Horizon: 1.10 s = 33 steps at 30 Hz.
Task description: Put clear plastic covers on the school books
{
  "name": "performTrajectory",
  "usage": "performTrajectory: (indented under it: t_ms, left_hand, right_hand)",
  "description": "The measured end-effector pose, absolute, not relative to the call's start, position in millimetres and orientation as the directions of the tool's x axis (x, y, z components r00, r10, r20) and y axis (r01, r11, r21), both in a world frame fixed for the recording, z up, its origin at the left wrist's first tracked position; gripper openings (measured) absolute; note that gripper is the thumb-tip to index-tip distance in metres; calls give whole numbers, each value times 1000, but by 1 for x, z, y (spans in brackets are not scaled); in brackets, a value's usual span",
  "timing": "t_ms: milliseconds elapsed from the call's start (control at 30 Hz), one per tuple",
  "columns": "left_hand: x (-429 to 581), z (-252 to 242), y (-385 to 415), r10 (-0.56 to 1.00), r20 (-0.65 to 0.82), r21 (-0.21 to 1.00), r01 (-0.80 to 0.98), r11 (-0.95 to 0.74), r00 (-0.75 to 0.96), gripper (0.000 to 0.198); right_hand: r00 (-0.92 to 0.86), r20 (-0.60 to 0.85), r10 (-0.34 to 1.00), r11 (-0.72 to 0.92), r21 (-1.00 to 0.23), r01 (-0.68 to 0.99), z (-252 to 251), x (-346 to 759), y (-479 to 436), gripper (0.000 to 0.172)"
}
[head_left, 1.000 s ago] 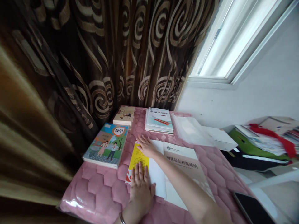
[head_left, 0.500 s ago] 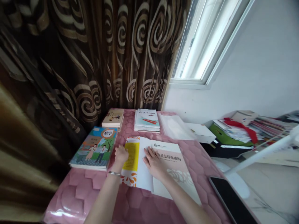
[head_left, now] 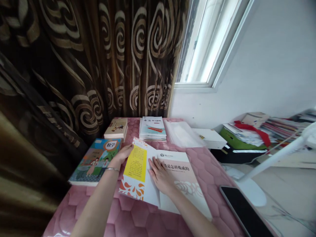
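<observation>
An opened book (head_left: 184, 184) lies in front of me, its white title page with black lettering on the right. The cover's yellow-panelled, orange-patterned flap (head_left: 134, 164) is spread to the left and tilts up a little from the table. My left hand (head_left: 123, 154) pinches the upper left edge of this flap; its fingertips are partly hidden. Fingers stretched out, my right hand (head_left: 161, 176) lies flat across the fold and the left part of the title page. A stack of books topped by a math textbook (head_left: 98, 161) is just left of my left hand.
A pink quilted cloth under a clear sheet covers the table (head_left: 140, 222). Farther back are small tan books (head_left: 116, 128), calligraphy workbooks (head_left: 152, 126), clear plastic sleeves (head_left: 182, 133) and a white box (head_left: 211, 138). A phone (head_left: 243, 210) and a white lamp (head_left: 254, 191) stand at right.
My left hand has moved up and taken hold of the flap's edge, which now rises off the table. My right hand stays on the book. The view has shifted slightly.
</observation>
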<state>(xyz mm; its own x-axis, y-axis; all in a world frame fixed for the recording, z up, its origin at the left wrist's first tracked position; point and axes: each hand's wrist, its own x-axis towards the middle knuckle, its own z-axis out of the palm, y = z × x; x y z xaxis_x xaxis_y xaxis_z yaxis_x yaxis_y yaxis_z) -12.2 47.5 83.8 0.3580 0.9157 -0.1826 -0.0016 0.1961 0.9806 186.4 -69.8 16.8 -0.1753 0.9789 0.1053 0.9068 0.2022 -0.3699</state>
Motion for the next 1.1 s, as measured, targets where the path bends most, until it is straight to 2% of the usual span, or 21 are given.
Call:
performTrajectory:
  t_ms: [167,233,300,367,433,500,567,600,667,767,800,867,967,1033,1100]
  left_hand:
    - [-5,87,47,905,-185,978,-21,209,384,55]
    - [-2,91,44,905,-183,975,-46,217,385,53]
    - [3,98,41,893,-190,969,-69,238,409,55]
    - [12,105,37,841,-202,952,-99,288,501,64]
    - [27,110,29,759,-177,936,-131,327,627,77]
    - [48,111,16,709,-101,945,-154,287,697,83]
    - [72,107,-2,710,-26,979,-125,160,704,81]
    - [84,104,-12,710,8,994,-82,70,704,79]
    - [106,96,-32,704,76,987,46,-154,706,74]
    - [132,82,-59,672,56,854,314,-416,738,71]
    - [138,78,-66,662,19,793,392,-466,749,70]
    - [148,67,-77,647,-48,682,498,-535,761,70]
    - [159,53,-88,652,-65,559,569,-603,755,70]
    - [163,46,-93,663,-50,512,589,-625,747,69]
    - [163,43,-94,666,-26,501,586,-637,746,65]
  right_hand:
    - [-161,127,979,202,-438,876,17,187,-70,61]
    - [-152,147,977,207,-505,838,14,187,-69,62]
    - [-127,184,975,216,-622,753,11,188,-68,63]
    - [-44,215,976,201,-796,571,9,192,-66,64]
    - [95,167,981,140,-960,242,10,201,-66,66]
    - [198,33,980,61,-989,-137,14,215,-68,69]
    - [219,-64,974,17,-938,-347,22,233,-75,71]
    - [218,-71,973,13,-932,-361,26,243,-81,72]
    - [216,-21,976,29,-974,-226,37,260,-94,73]
    - [219,37,975,11,-993,119,54,280,-117,79]
    - [231,24,973,-18,-984,177,57,285,-123,80]
    - [256,-44,966,-81,-988,135,61,294,-133,77]
    - [240,-172,956,-146,-982,-121,56,307,-141,59]
    - [258,-206,944,-143,-960,-241,48,314,-142,52]
    - [345,-182,921,-84,-957,-279,41,319,-142,52]
